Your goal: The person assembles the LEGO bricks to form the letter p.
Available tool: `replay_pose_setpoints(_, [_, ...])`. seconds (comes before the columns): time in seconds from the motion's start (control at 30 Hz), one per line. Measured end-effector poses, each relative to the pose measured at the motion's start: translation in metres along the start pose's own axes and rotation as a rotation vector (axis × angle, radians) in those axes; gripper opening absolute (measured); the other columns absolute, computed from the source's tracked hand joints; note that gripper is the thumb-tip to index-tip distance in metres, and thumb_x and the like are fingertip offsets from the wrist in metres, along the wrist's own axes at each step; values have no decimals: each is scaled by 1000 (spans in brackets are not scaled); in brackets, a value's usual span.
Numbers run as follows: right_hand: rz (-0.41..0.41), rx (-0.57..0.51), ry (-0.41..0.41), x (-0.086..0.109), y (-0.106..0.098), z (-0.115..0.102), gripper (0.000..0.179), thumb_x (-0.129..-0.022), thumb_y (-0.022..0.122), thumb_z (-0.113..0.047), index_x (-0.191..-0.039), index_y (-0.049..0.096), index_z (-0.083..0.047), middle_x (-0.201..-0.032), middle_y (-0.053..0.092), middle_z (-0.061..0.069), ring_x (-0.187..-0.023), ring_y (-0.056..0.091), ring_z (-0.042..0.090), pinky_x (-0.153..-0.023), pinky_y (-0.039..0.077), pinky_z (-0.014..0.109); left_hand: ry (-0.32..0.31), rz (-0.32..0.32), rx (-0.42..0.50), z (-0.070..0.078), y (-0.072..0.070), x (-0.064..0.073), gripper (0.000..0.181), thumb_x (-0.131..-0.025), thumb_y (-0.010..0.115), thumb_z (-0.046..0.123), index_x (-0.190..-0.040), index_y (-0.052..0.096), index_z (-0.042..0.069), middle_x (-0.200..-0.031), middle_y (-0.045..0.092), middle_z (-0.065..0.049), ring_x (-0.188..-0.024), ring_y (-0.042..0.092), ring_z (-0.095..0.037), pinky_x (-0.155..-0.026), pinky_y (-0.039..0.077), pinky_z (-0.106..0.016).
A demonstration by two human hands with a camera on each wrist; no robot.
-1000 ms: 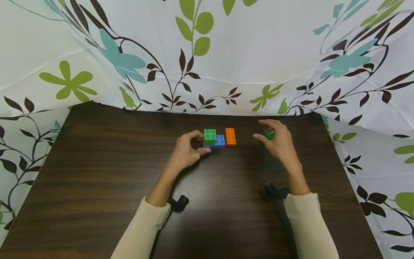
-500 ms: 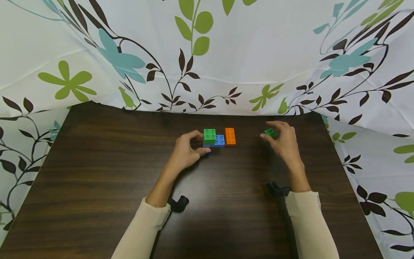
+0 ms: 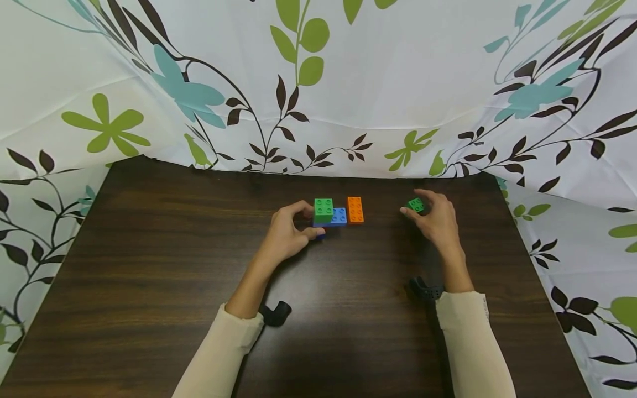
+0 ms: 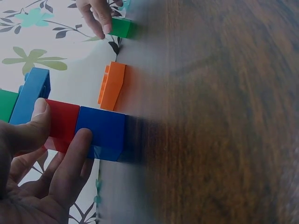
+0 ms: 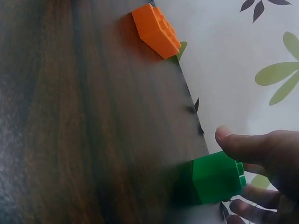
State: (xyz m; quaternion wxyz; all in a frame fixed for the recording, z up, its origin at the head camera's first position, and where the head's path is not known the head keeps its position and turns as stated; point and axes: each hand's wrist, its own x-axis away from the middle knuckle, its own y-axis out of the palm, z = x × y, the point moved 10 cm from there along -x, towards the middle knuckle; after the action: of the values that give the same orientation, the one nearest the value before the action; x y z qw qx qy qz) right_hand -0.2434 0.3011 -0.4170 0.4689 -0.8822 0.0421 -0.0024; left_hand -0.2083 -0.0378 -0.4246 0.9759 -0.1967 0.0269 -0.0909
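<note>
My left hand holds a stack of toy building bricks between thumb and fingers. From the table up, it has a dark blue brick, a red brick, a longer light blue brick jutting to the right, and a green brick on top. Over at the right, a small green brick stands studs up on the table. Around it my right hand has thumb and fingers spread, wider than the brick. In the right wrist view the thumb passes over that green brick.
An orange brick stands on the dark wood table, just right of the stack. A white curtain with a leaf print hangs along the table's back edge. Each wrist wears a black camera mount.
My right hand has shifted slightly right, and its thumb and fingers have drawn a little closer around the small green brick. The left hand and its stack have stayed still.
</note>
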Motion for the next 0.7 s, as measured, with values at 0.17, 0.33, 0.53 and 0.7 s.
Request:
replay_pose_setpoints(0.17, [-11, 25, 39, 1, 2, 7, 65, -98, 81, -26, -151, 57, 1, -150, 58, 32, -136, 52, 52, -109, 43, 68, 0, -2, 4, 0, 0, 0, 27, -86, 91, 9, -107, 75, 5, -109, 78, -15, -107, 70, -33, -96, 54, -50])
replay_pose_setpoints(0.33, [-24, 21, 82, 4, 4, 14, 64, -99, 79, -26, -152, 55, 1, -151, 57, 32, -137, 53, 51, -110, 44, 68, -2, -3, 7, -1, 0, 0, 27, -86, 90, 9, -108, 74, 4, -110, 79, -16, -109, 71, -35, -101, 54, -52])
replay_pose_setpoints(0.53, [-10, 12, 146, 7, 5, 22, 62, -100, 77, -28, -149, 53, 2, -144, 61, 30, -119, 60, 46, -90, 52, 56, -11, -3, -15, -1, 1, 1, 28, -87, 90, 9, -109, 74, 4, -112, 78, -15, -111, 71, -34, -107, 53, -53])
replay_pose_setpoints(0.7, [6, 6, 175, 9, 4, 25, 59, -100, 77, -31, -143, 55, 2, -135, 64, 28, -110, 65, 41, -76, 47, 38, -14, 2, -36, -2, 2, 1, 29, -87, 90, 9, -109, 73, 4, -112, 78, -16, -112, 70, -33, -109, 53, -52])
